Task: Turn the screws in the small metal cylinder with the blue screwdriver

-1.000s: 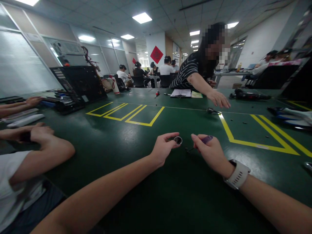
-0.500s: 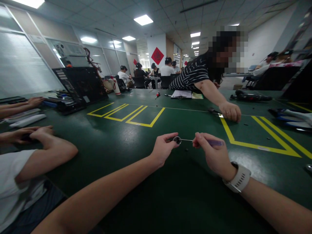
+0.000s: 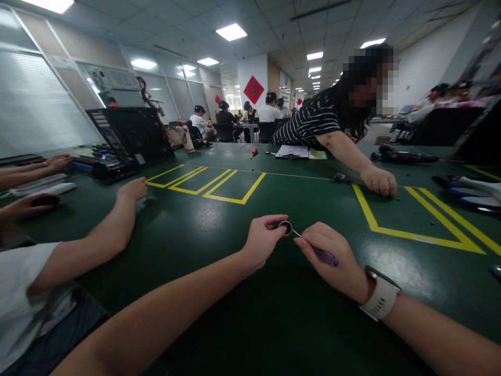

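Between its thumb and fingers my left hand (image 3: 261,241) pinches a small round ring-shaped part (image 3: 285,227) with a dark inside. My right hand (image 3: 331,256) is closed on a thin screwdriver (image 3: 325,257) with a purple see-through handle. The metal shaft slants up and left, and its tip meets the right side of the ring; whether it is inside the ring cannot be made out. Both hands are above the dark green table (image 3: 211,250).
Across the table a person's hand (image 3: 379,181) reaches down beside a yellow tape outline (image 3: 370,216). A neighbour's arm (image 3: 117,224) rests at the left. Farther off are a clipboard (image 3: 291,151), a red screwdriver (image 3: 254,152) and a black power tool (image 3: 405,155).
My right hand has moved left and slightly down, tilting the screwdriver. The person's hand opposite has shifted right. At the left, a neighbour's hand has reached forward onto the table.
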Demonstrator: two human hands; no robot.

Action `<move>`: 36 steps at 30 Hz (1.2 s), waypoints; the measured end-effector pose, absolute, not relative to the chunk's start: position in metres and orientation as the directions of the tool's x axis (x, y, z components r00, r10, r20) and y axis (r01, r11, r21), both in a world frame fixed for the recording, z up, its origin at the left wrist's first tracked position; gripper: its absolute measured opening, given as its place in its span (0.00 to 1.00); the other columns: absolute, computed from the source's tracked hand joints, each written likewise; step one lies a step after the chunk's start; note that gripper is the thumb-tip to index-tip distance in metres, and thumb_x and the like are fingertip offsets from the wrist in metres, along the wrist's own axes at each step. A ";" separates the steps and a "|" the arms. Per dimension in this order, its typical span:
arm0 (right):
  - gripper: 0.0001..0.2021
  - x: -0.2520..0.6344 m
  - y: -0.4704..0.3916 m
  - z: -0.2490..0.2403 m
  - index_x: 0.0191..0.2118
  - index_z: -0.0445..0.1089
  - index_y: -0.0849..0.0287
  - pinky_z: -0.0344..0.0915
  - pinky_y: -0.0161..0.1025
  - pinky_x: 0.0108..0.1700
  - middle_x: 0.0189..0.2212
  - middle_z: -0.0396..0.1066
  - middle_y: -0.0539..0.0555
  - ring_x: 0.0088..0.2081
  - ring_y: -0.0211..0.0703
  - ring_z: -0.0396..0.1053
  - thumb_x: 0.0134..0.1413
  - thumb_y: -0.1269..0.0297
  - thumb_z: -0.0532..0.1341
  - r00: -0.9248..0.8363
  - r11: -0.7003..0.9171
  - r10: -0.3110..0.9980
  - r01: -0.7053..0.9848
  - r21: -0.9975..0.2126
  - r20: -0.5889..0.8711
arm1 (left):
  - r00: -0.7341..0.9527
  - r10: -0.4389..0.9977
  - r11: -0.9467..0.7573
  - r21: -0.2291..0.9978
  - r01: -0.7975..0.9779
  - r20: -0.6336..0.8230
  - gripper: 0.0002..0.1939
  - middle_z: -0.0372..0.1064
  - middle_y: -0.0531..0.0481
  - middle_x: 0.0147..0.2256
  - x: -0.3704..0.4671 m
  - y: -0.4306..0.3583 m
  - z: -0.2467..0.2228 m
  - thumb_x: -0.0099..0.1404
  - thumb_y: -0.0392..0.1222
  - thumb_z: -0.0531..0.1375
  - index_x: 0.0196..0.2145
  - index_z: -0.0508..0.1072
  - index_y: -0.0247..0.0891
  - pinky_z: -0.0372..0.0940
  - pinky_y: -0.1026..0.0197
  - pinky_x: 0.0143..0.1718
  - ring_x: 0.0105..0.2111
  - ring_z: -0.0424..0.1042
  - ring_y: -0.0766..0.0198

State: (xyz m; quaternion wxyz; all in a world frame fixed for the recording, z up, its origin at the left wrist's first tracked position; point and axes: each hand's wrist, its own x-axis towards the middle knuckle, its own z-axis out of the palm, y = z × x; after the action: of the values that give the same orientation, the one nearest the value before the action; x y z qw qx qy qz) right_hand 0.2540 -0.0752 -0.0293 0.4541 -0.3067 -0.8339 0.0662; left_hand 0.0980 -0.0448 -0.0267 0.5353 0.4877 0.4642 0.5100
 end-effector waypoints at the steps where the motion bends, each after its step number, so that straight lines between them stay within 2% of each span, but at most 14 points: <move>1: 0.07 0.254 -0.076 -0.029 0.30 0.67 0.58 0.62 0.40 0.31 0.27 0.68 0.54 0.30 0.40 0.64 0.58 0.70 0.54 -0.417 0.811 0.558 0.457 -0.365 0.718 | 0.045 0.999 0.003 0.995 -0.098 0.002 0.14 0.75 0.46 0.31 0.098 -0.044 -0.028 0.52 0.24 0.61 0.38 0.76 0.31 0.71 0.60 0.38 0.29 0.74 0.65; 12: 0.09 0.252 -0.080 -0.029 0.29 0.67 0.60 0.59 0.39 0.29 0.25 0.68 0.55 0.28 0.40 0.61 0.58 0.70 0.53 -0.573 0.841 0.445 0.531 -0.101 0.688 | 0.037 0.999 0.003 0.994 -0.112 0.002 0.15 0.76 0.46 0.30 0.098 -0.044 -0.029 0.52 0.24 0.60 0.38 0.76 0.30 0.71 0.60 0.38 0.28 0.73 0.67; 19: 0.09 0.251 -0.081 -0.028 0.28 0.68 0.61 0.58 0.39 0.28 0.25 0.68 0.55 0.28 0.40 0.61 0.58 0.70 0.54 -0.601 0.841 0.415 0.539 -0.037 0.683 | 0.070 0.997 -0.017 0.996 -0.090 0.024 0.16 0.76 0.45 0.33 0.096 -0.043 -0.032 0.53 0.26 0.60 0.41 0.75 0.30 0.71 0.61 0.38 0.30 0.74 0.66; 28: 0.12 0.245 -0.081 -0.034 0.26 0.68 0.62 0.52 0.40 0.28 0.22 0.65 0.52 0.26 0.40 0.58 0.60 0.71 0.53 -0.731 0.809 0.273 0.526 0.261 0.625 | 0.034 0.999 0.006 0.999 -0.049 -0.004 0.15 0.76 0.46 0.31 0.100 -0.044 -0.031 0.53 0.25 0.60 0.40 0.75 0.30 0.70 0.65 0.34 0.28 0.74 0.67; 36: 0.12 0.243 -0.084 -0.032 0.26 0.68 0.62 0.51 0.40 0.27 0.22 0.64 0.52 0.26 0.40 0.57 0.59 0.72 0.53 -0.737 0.801 0.280 0.532 0.272 0.616 | 0.059 0.998 -0.005 0.998 -0.055 0.009 0.15 0.76 0.46 0.32 0.099 -0.044 -0.033 0.53 0.25 0.60 0.40 0.76 0.31 0.69 0.66 0.33 0.29 0.74 0.67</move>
State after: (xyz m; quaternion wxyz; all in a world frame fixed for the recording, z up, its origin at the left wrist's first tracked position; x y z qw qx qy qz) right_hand 0.2430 -0.0841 -0.0323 0.2852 -0.2244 -0.9052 -0.2211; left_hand 0.0990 -0.0438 -0.0325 0.5263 0.5026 0.4694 0.5001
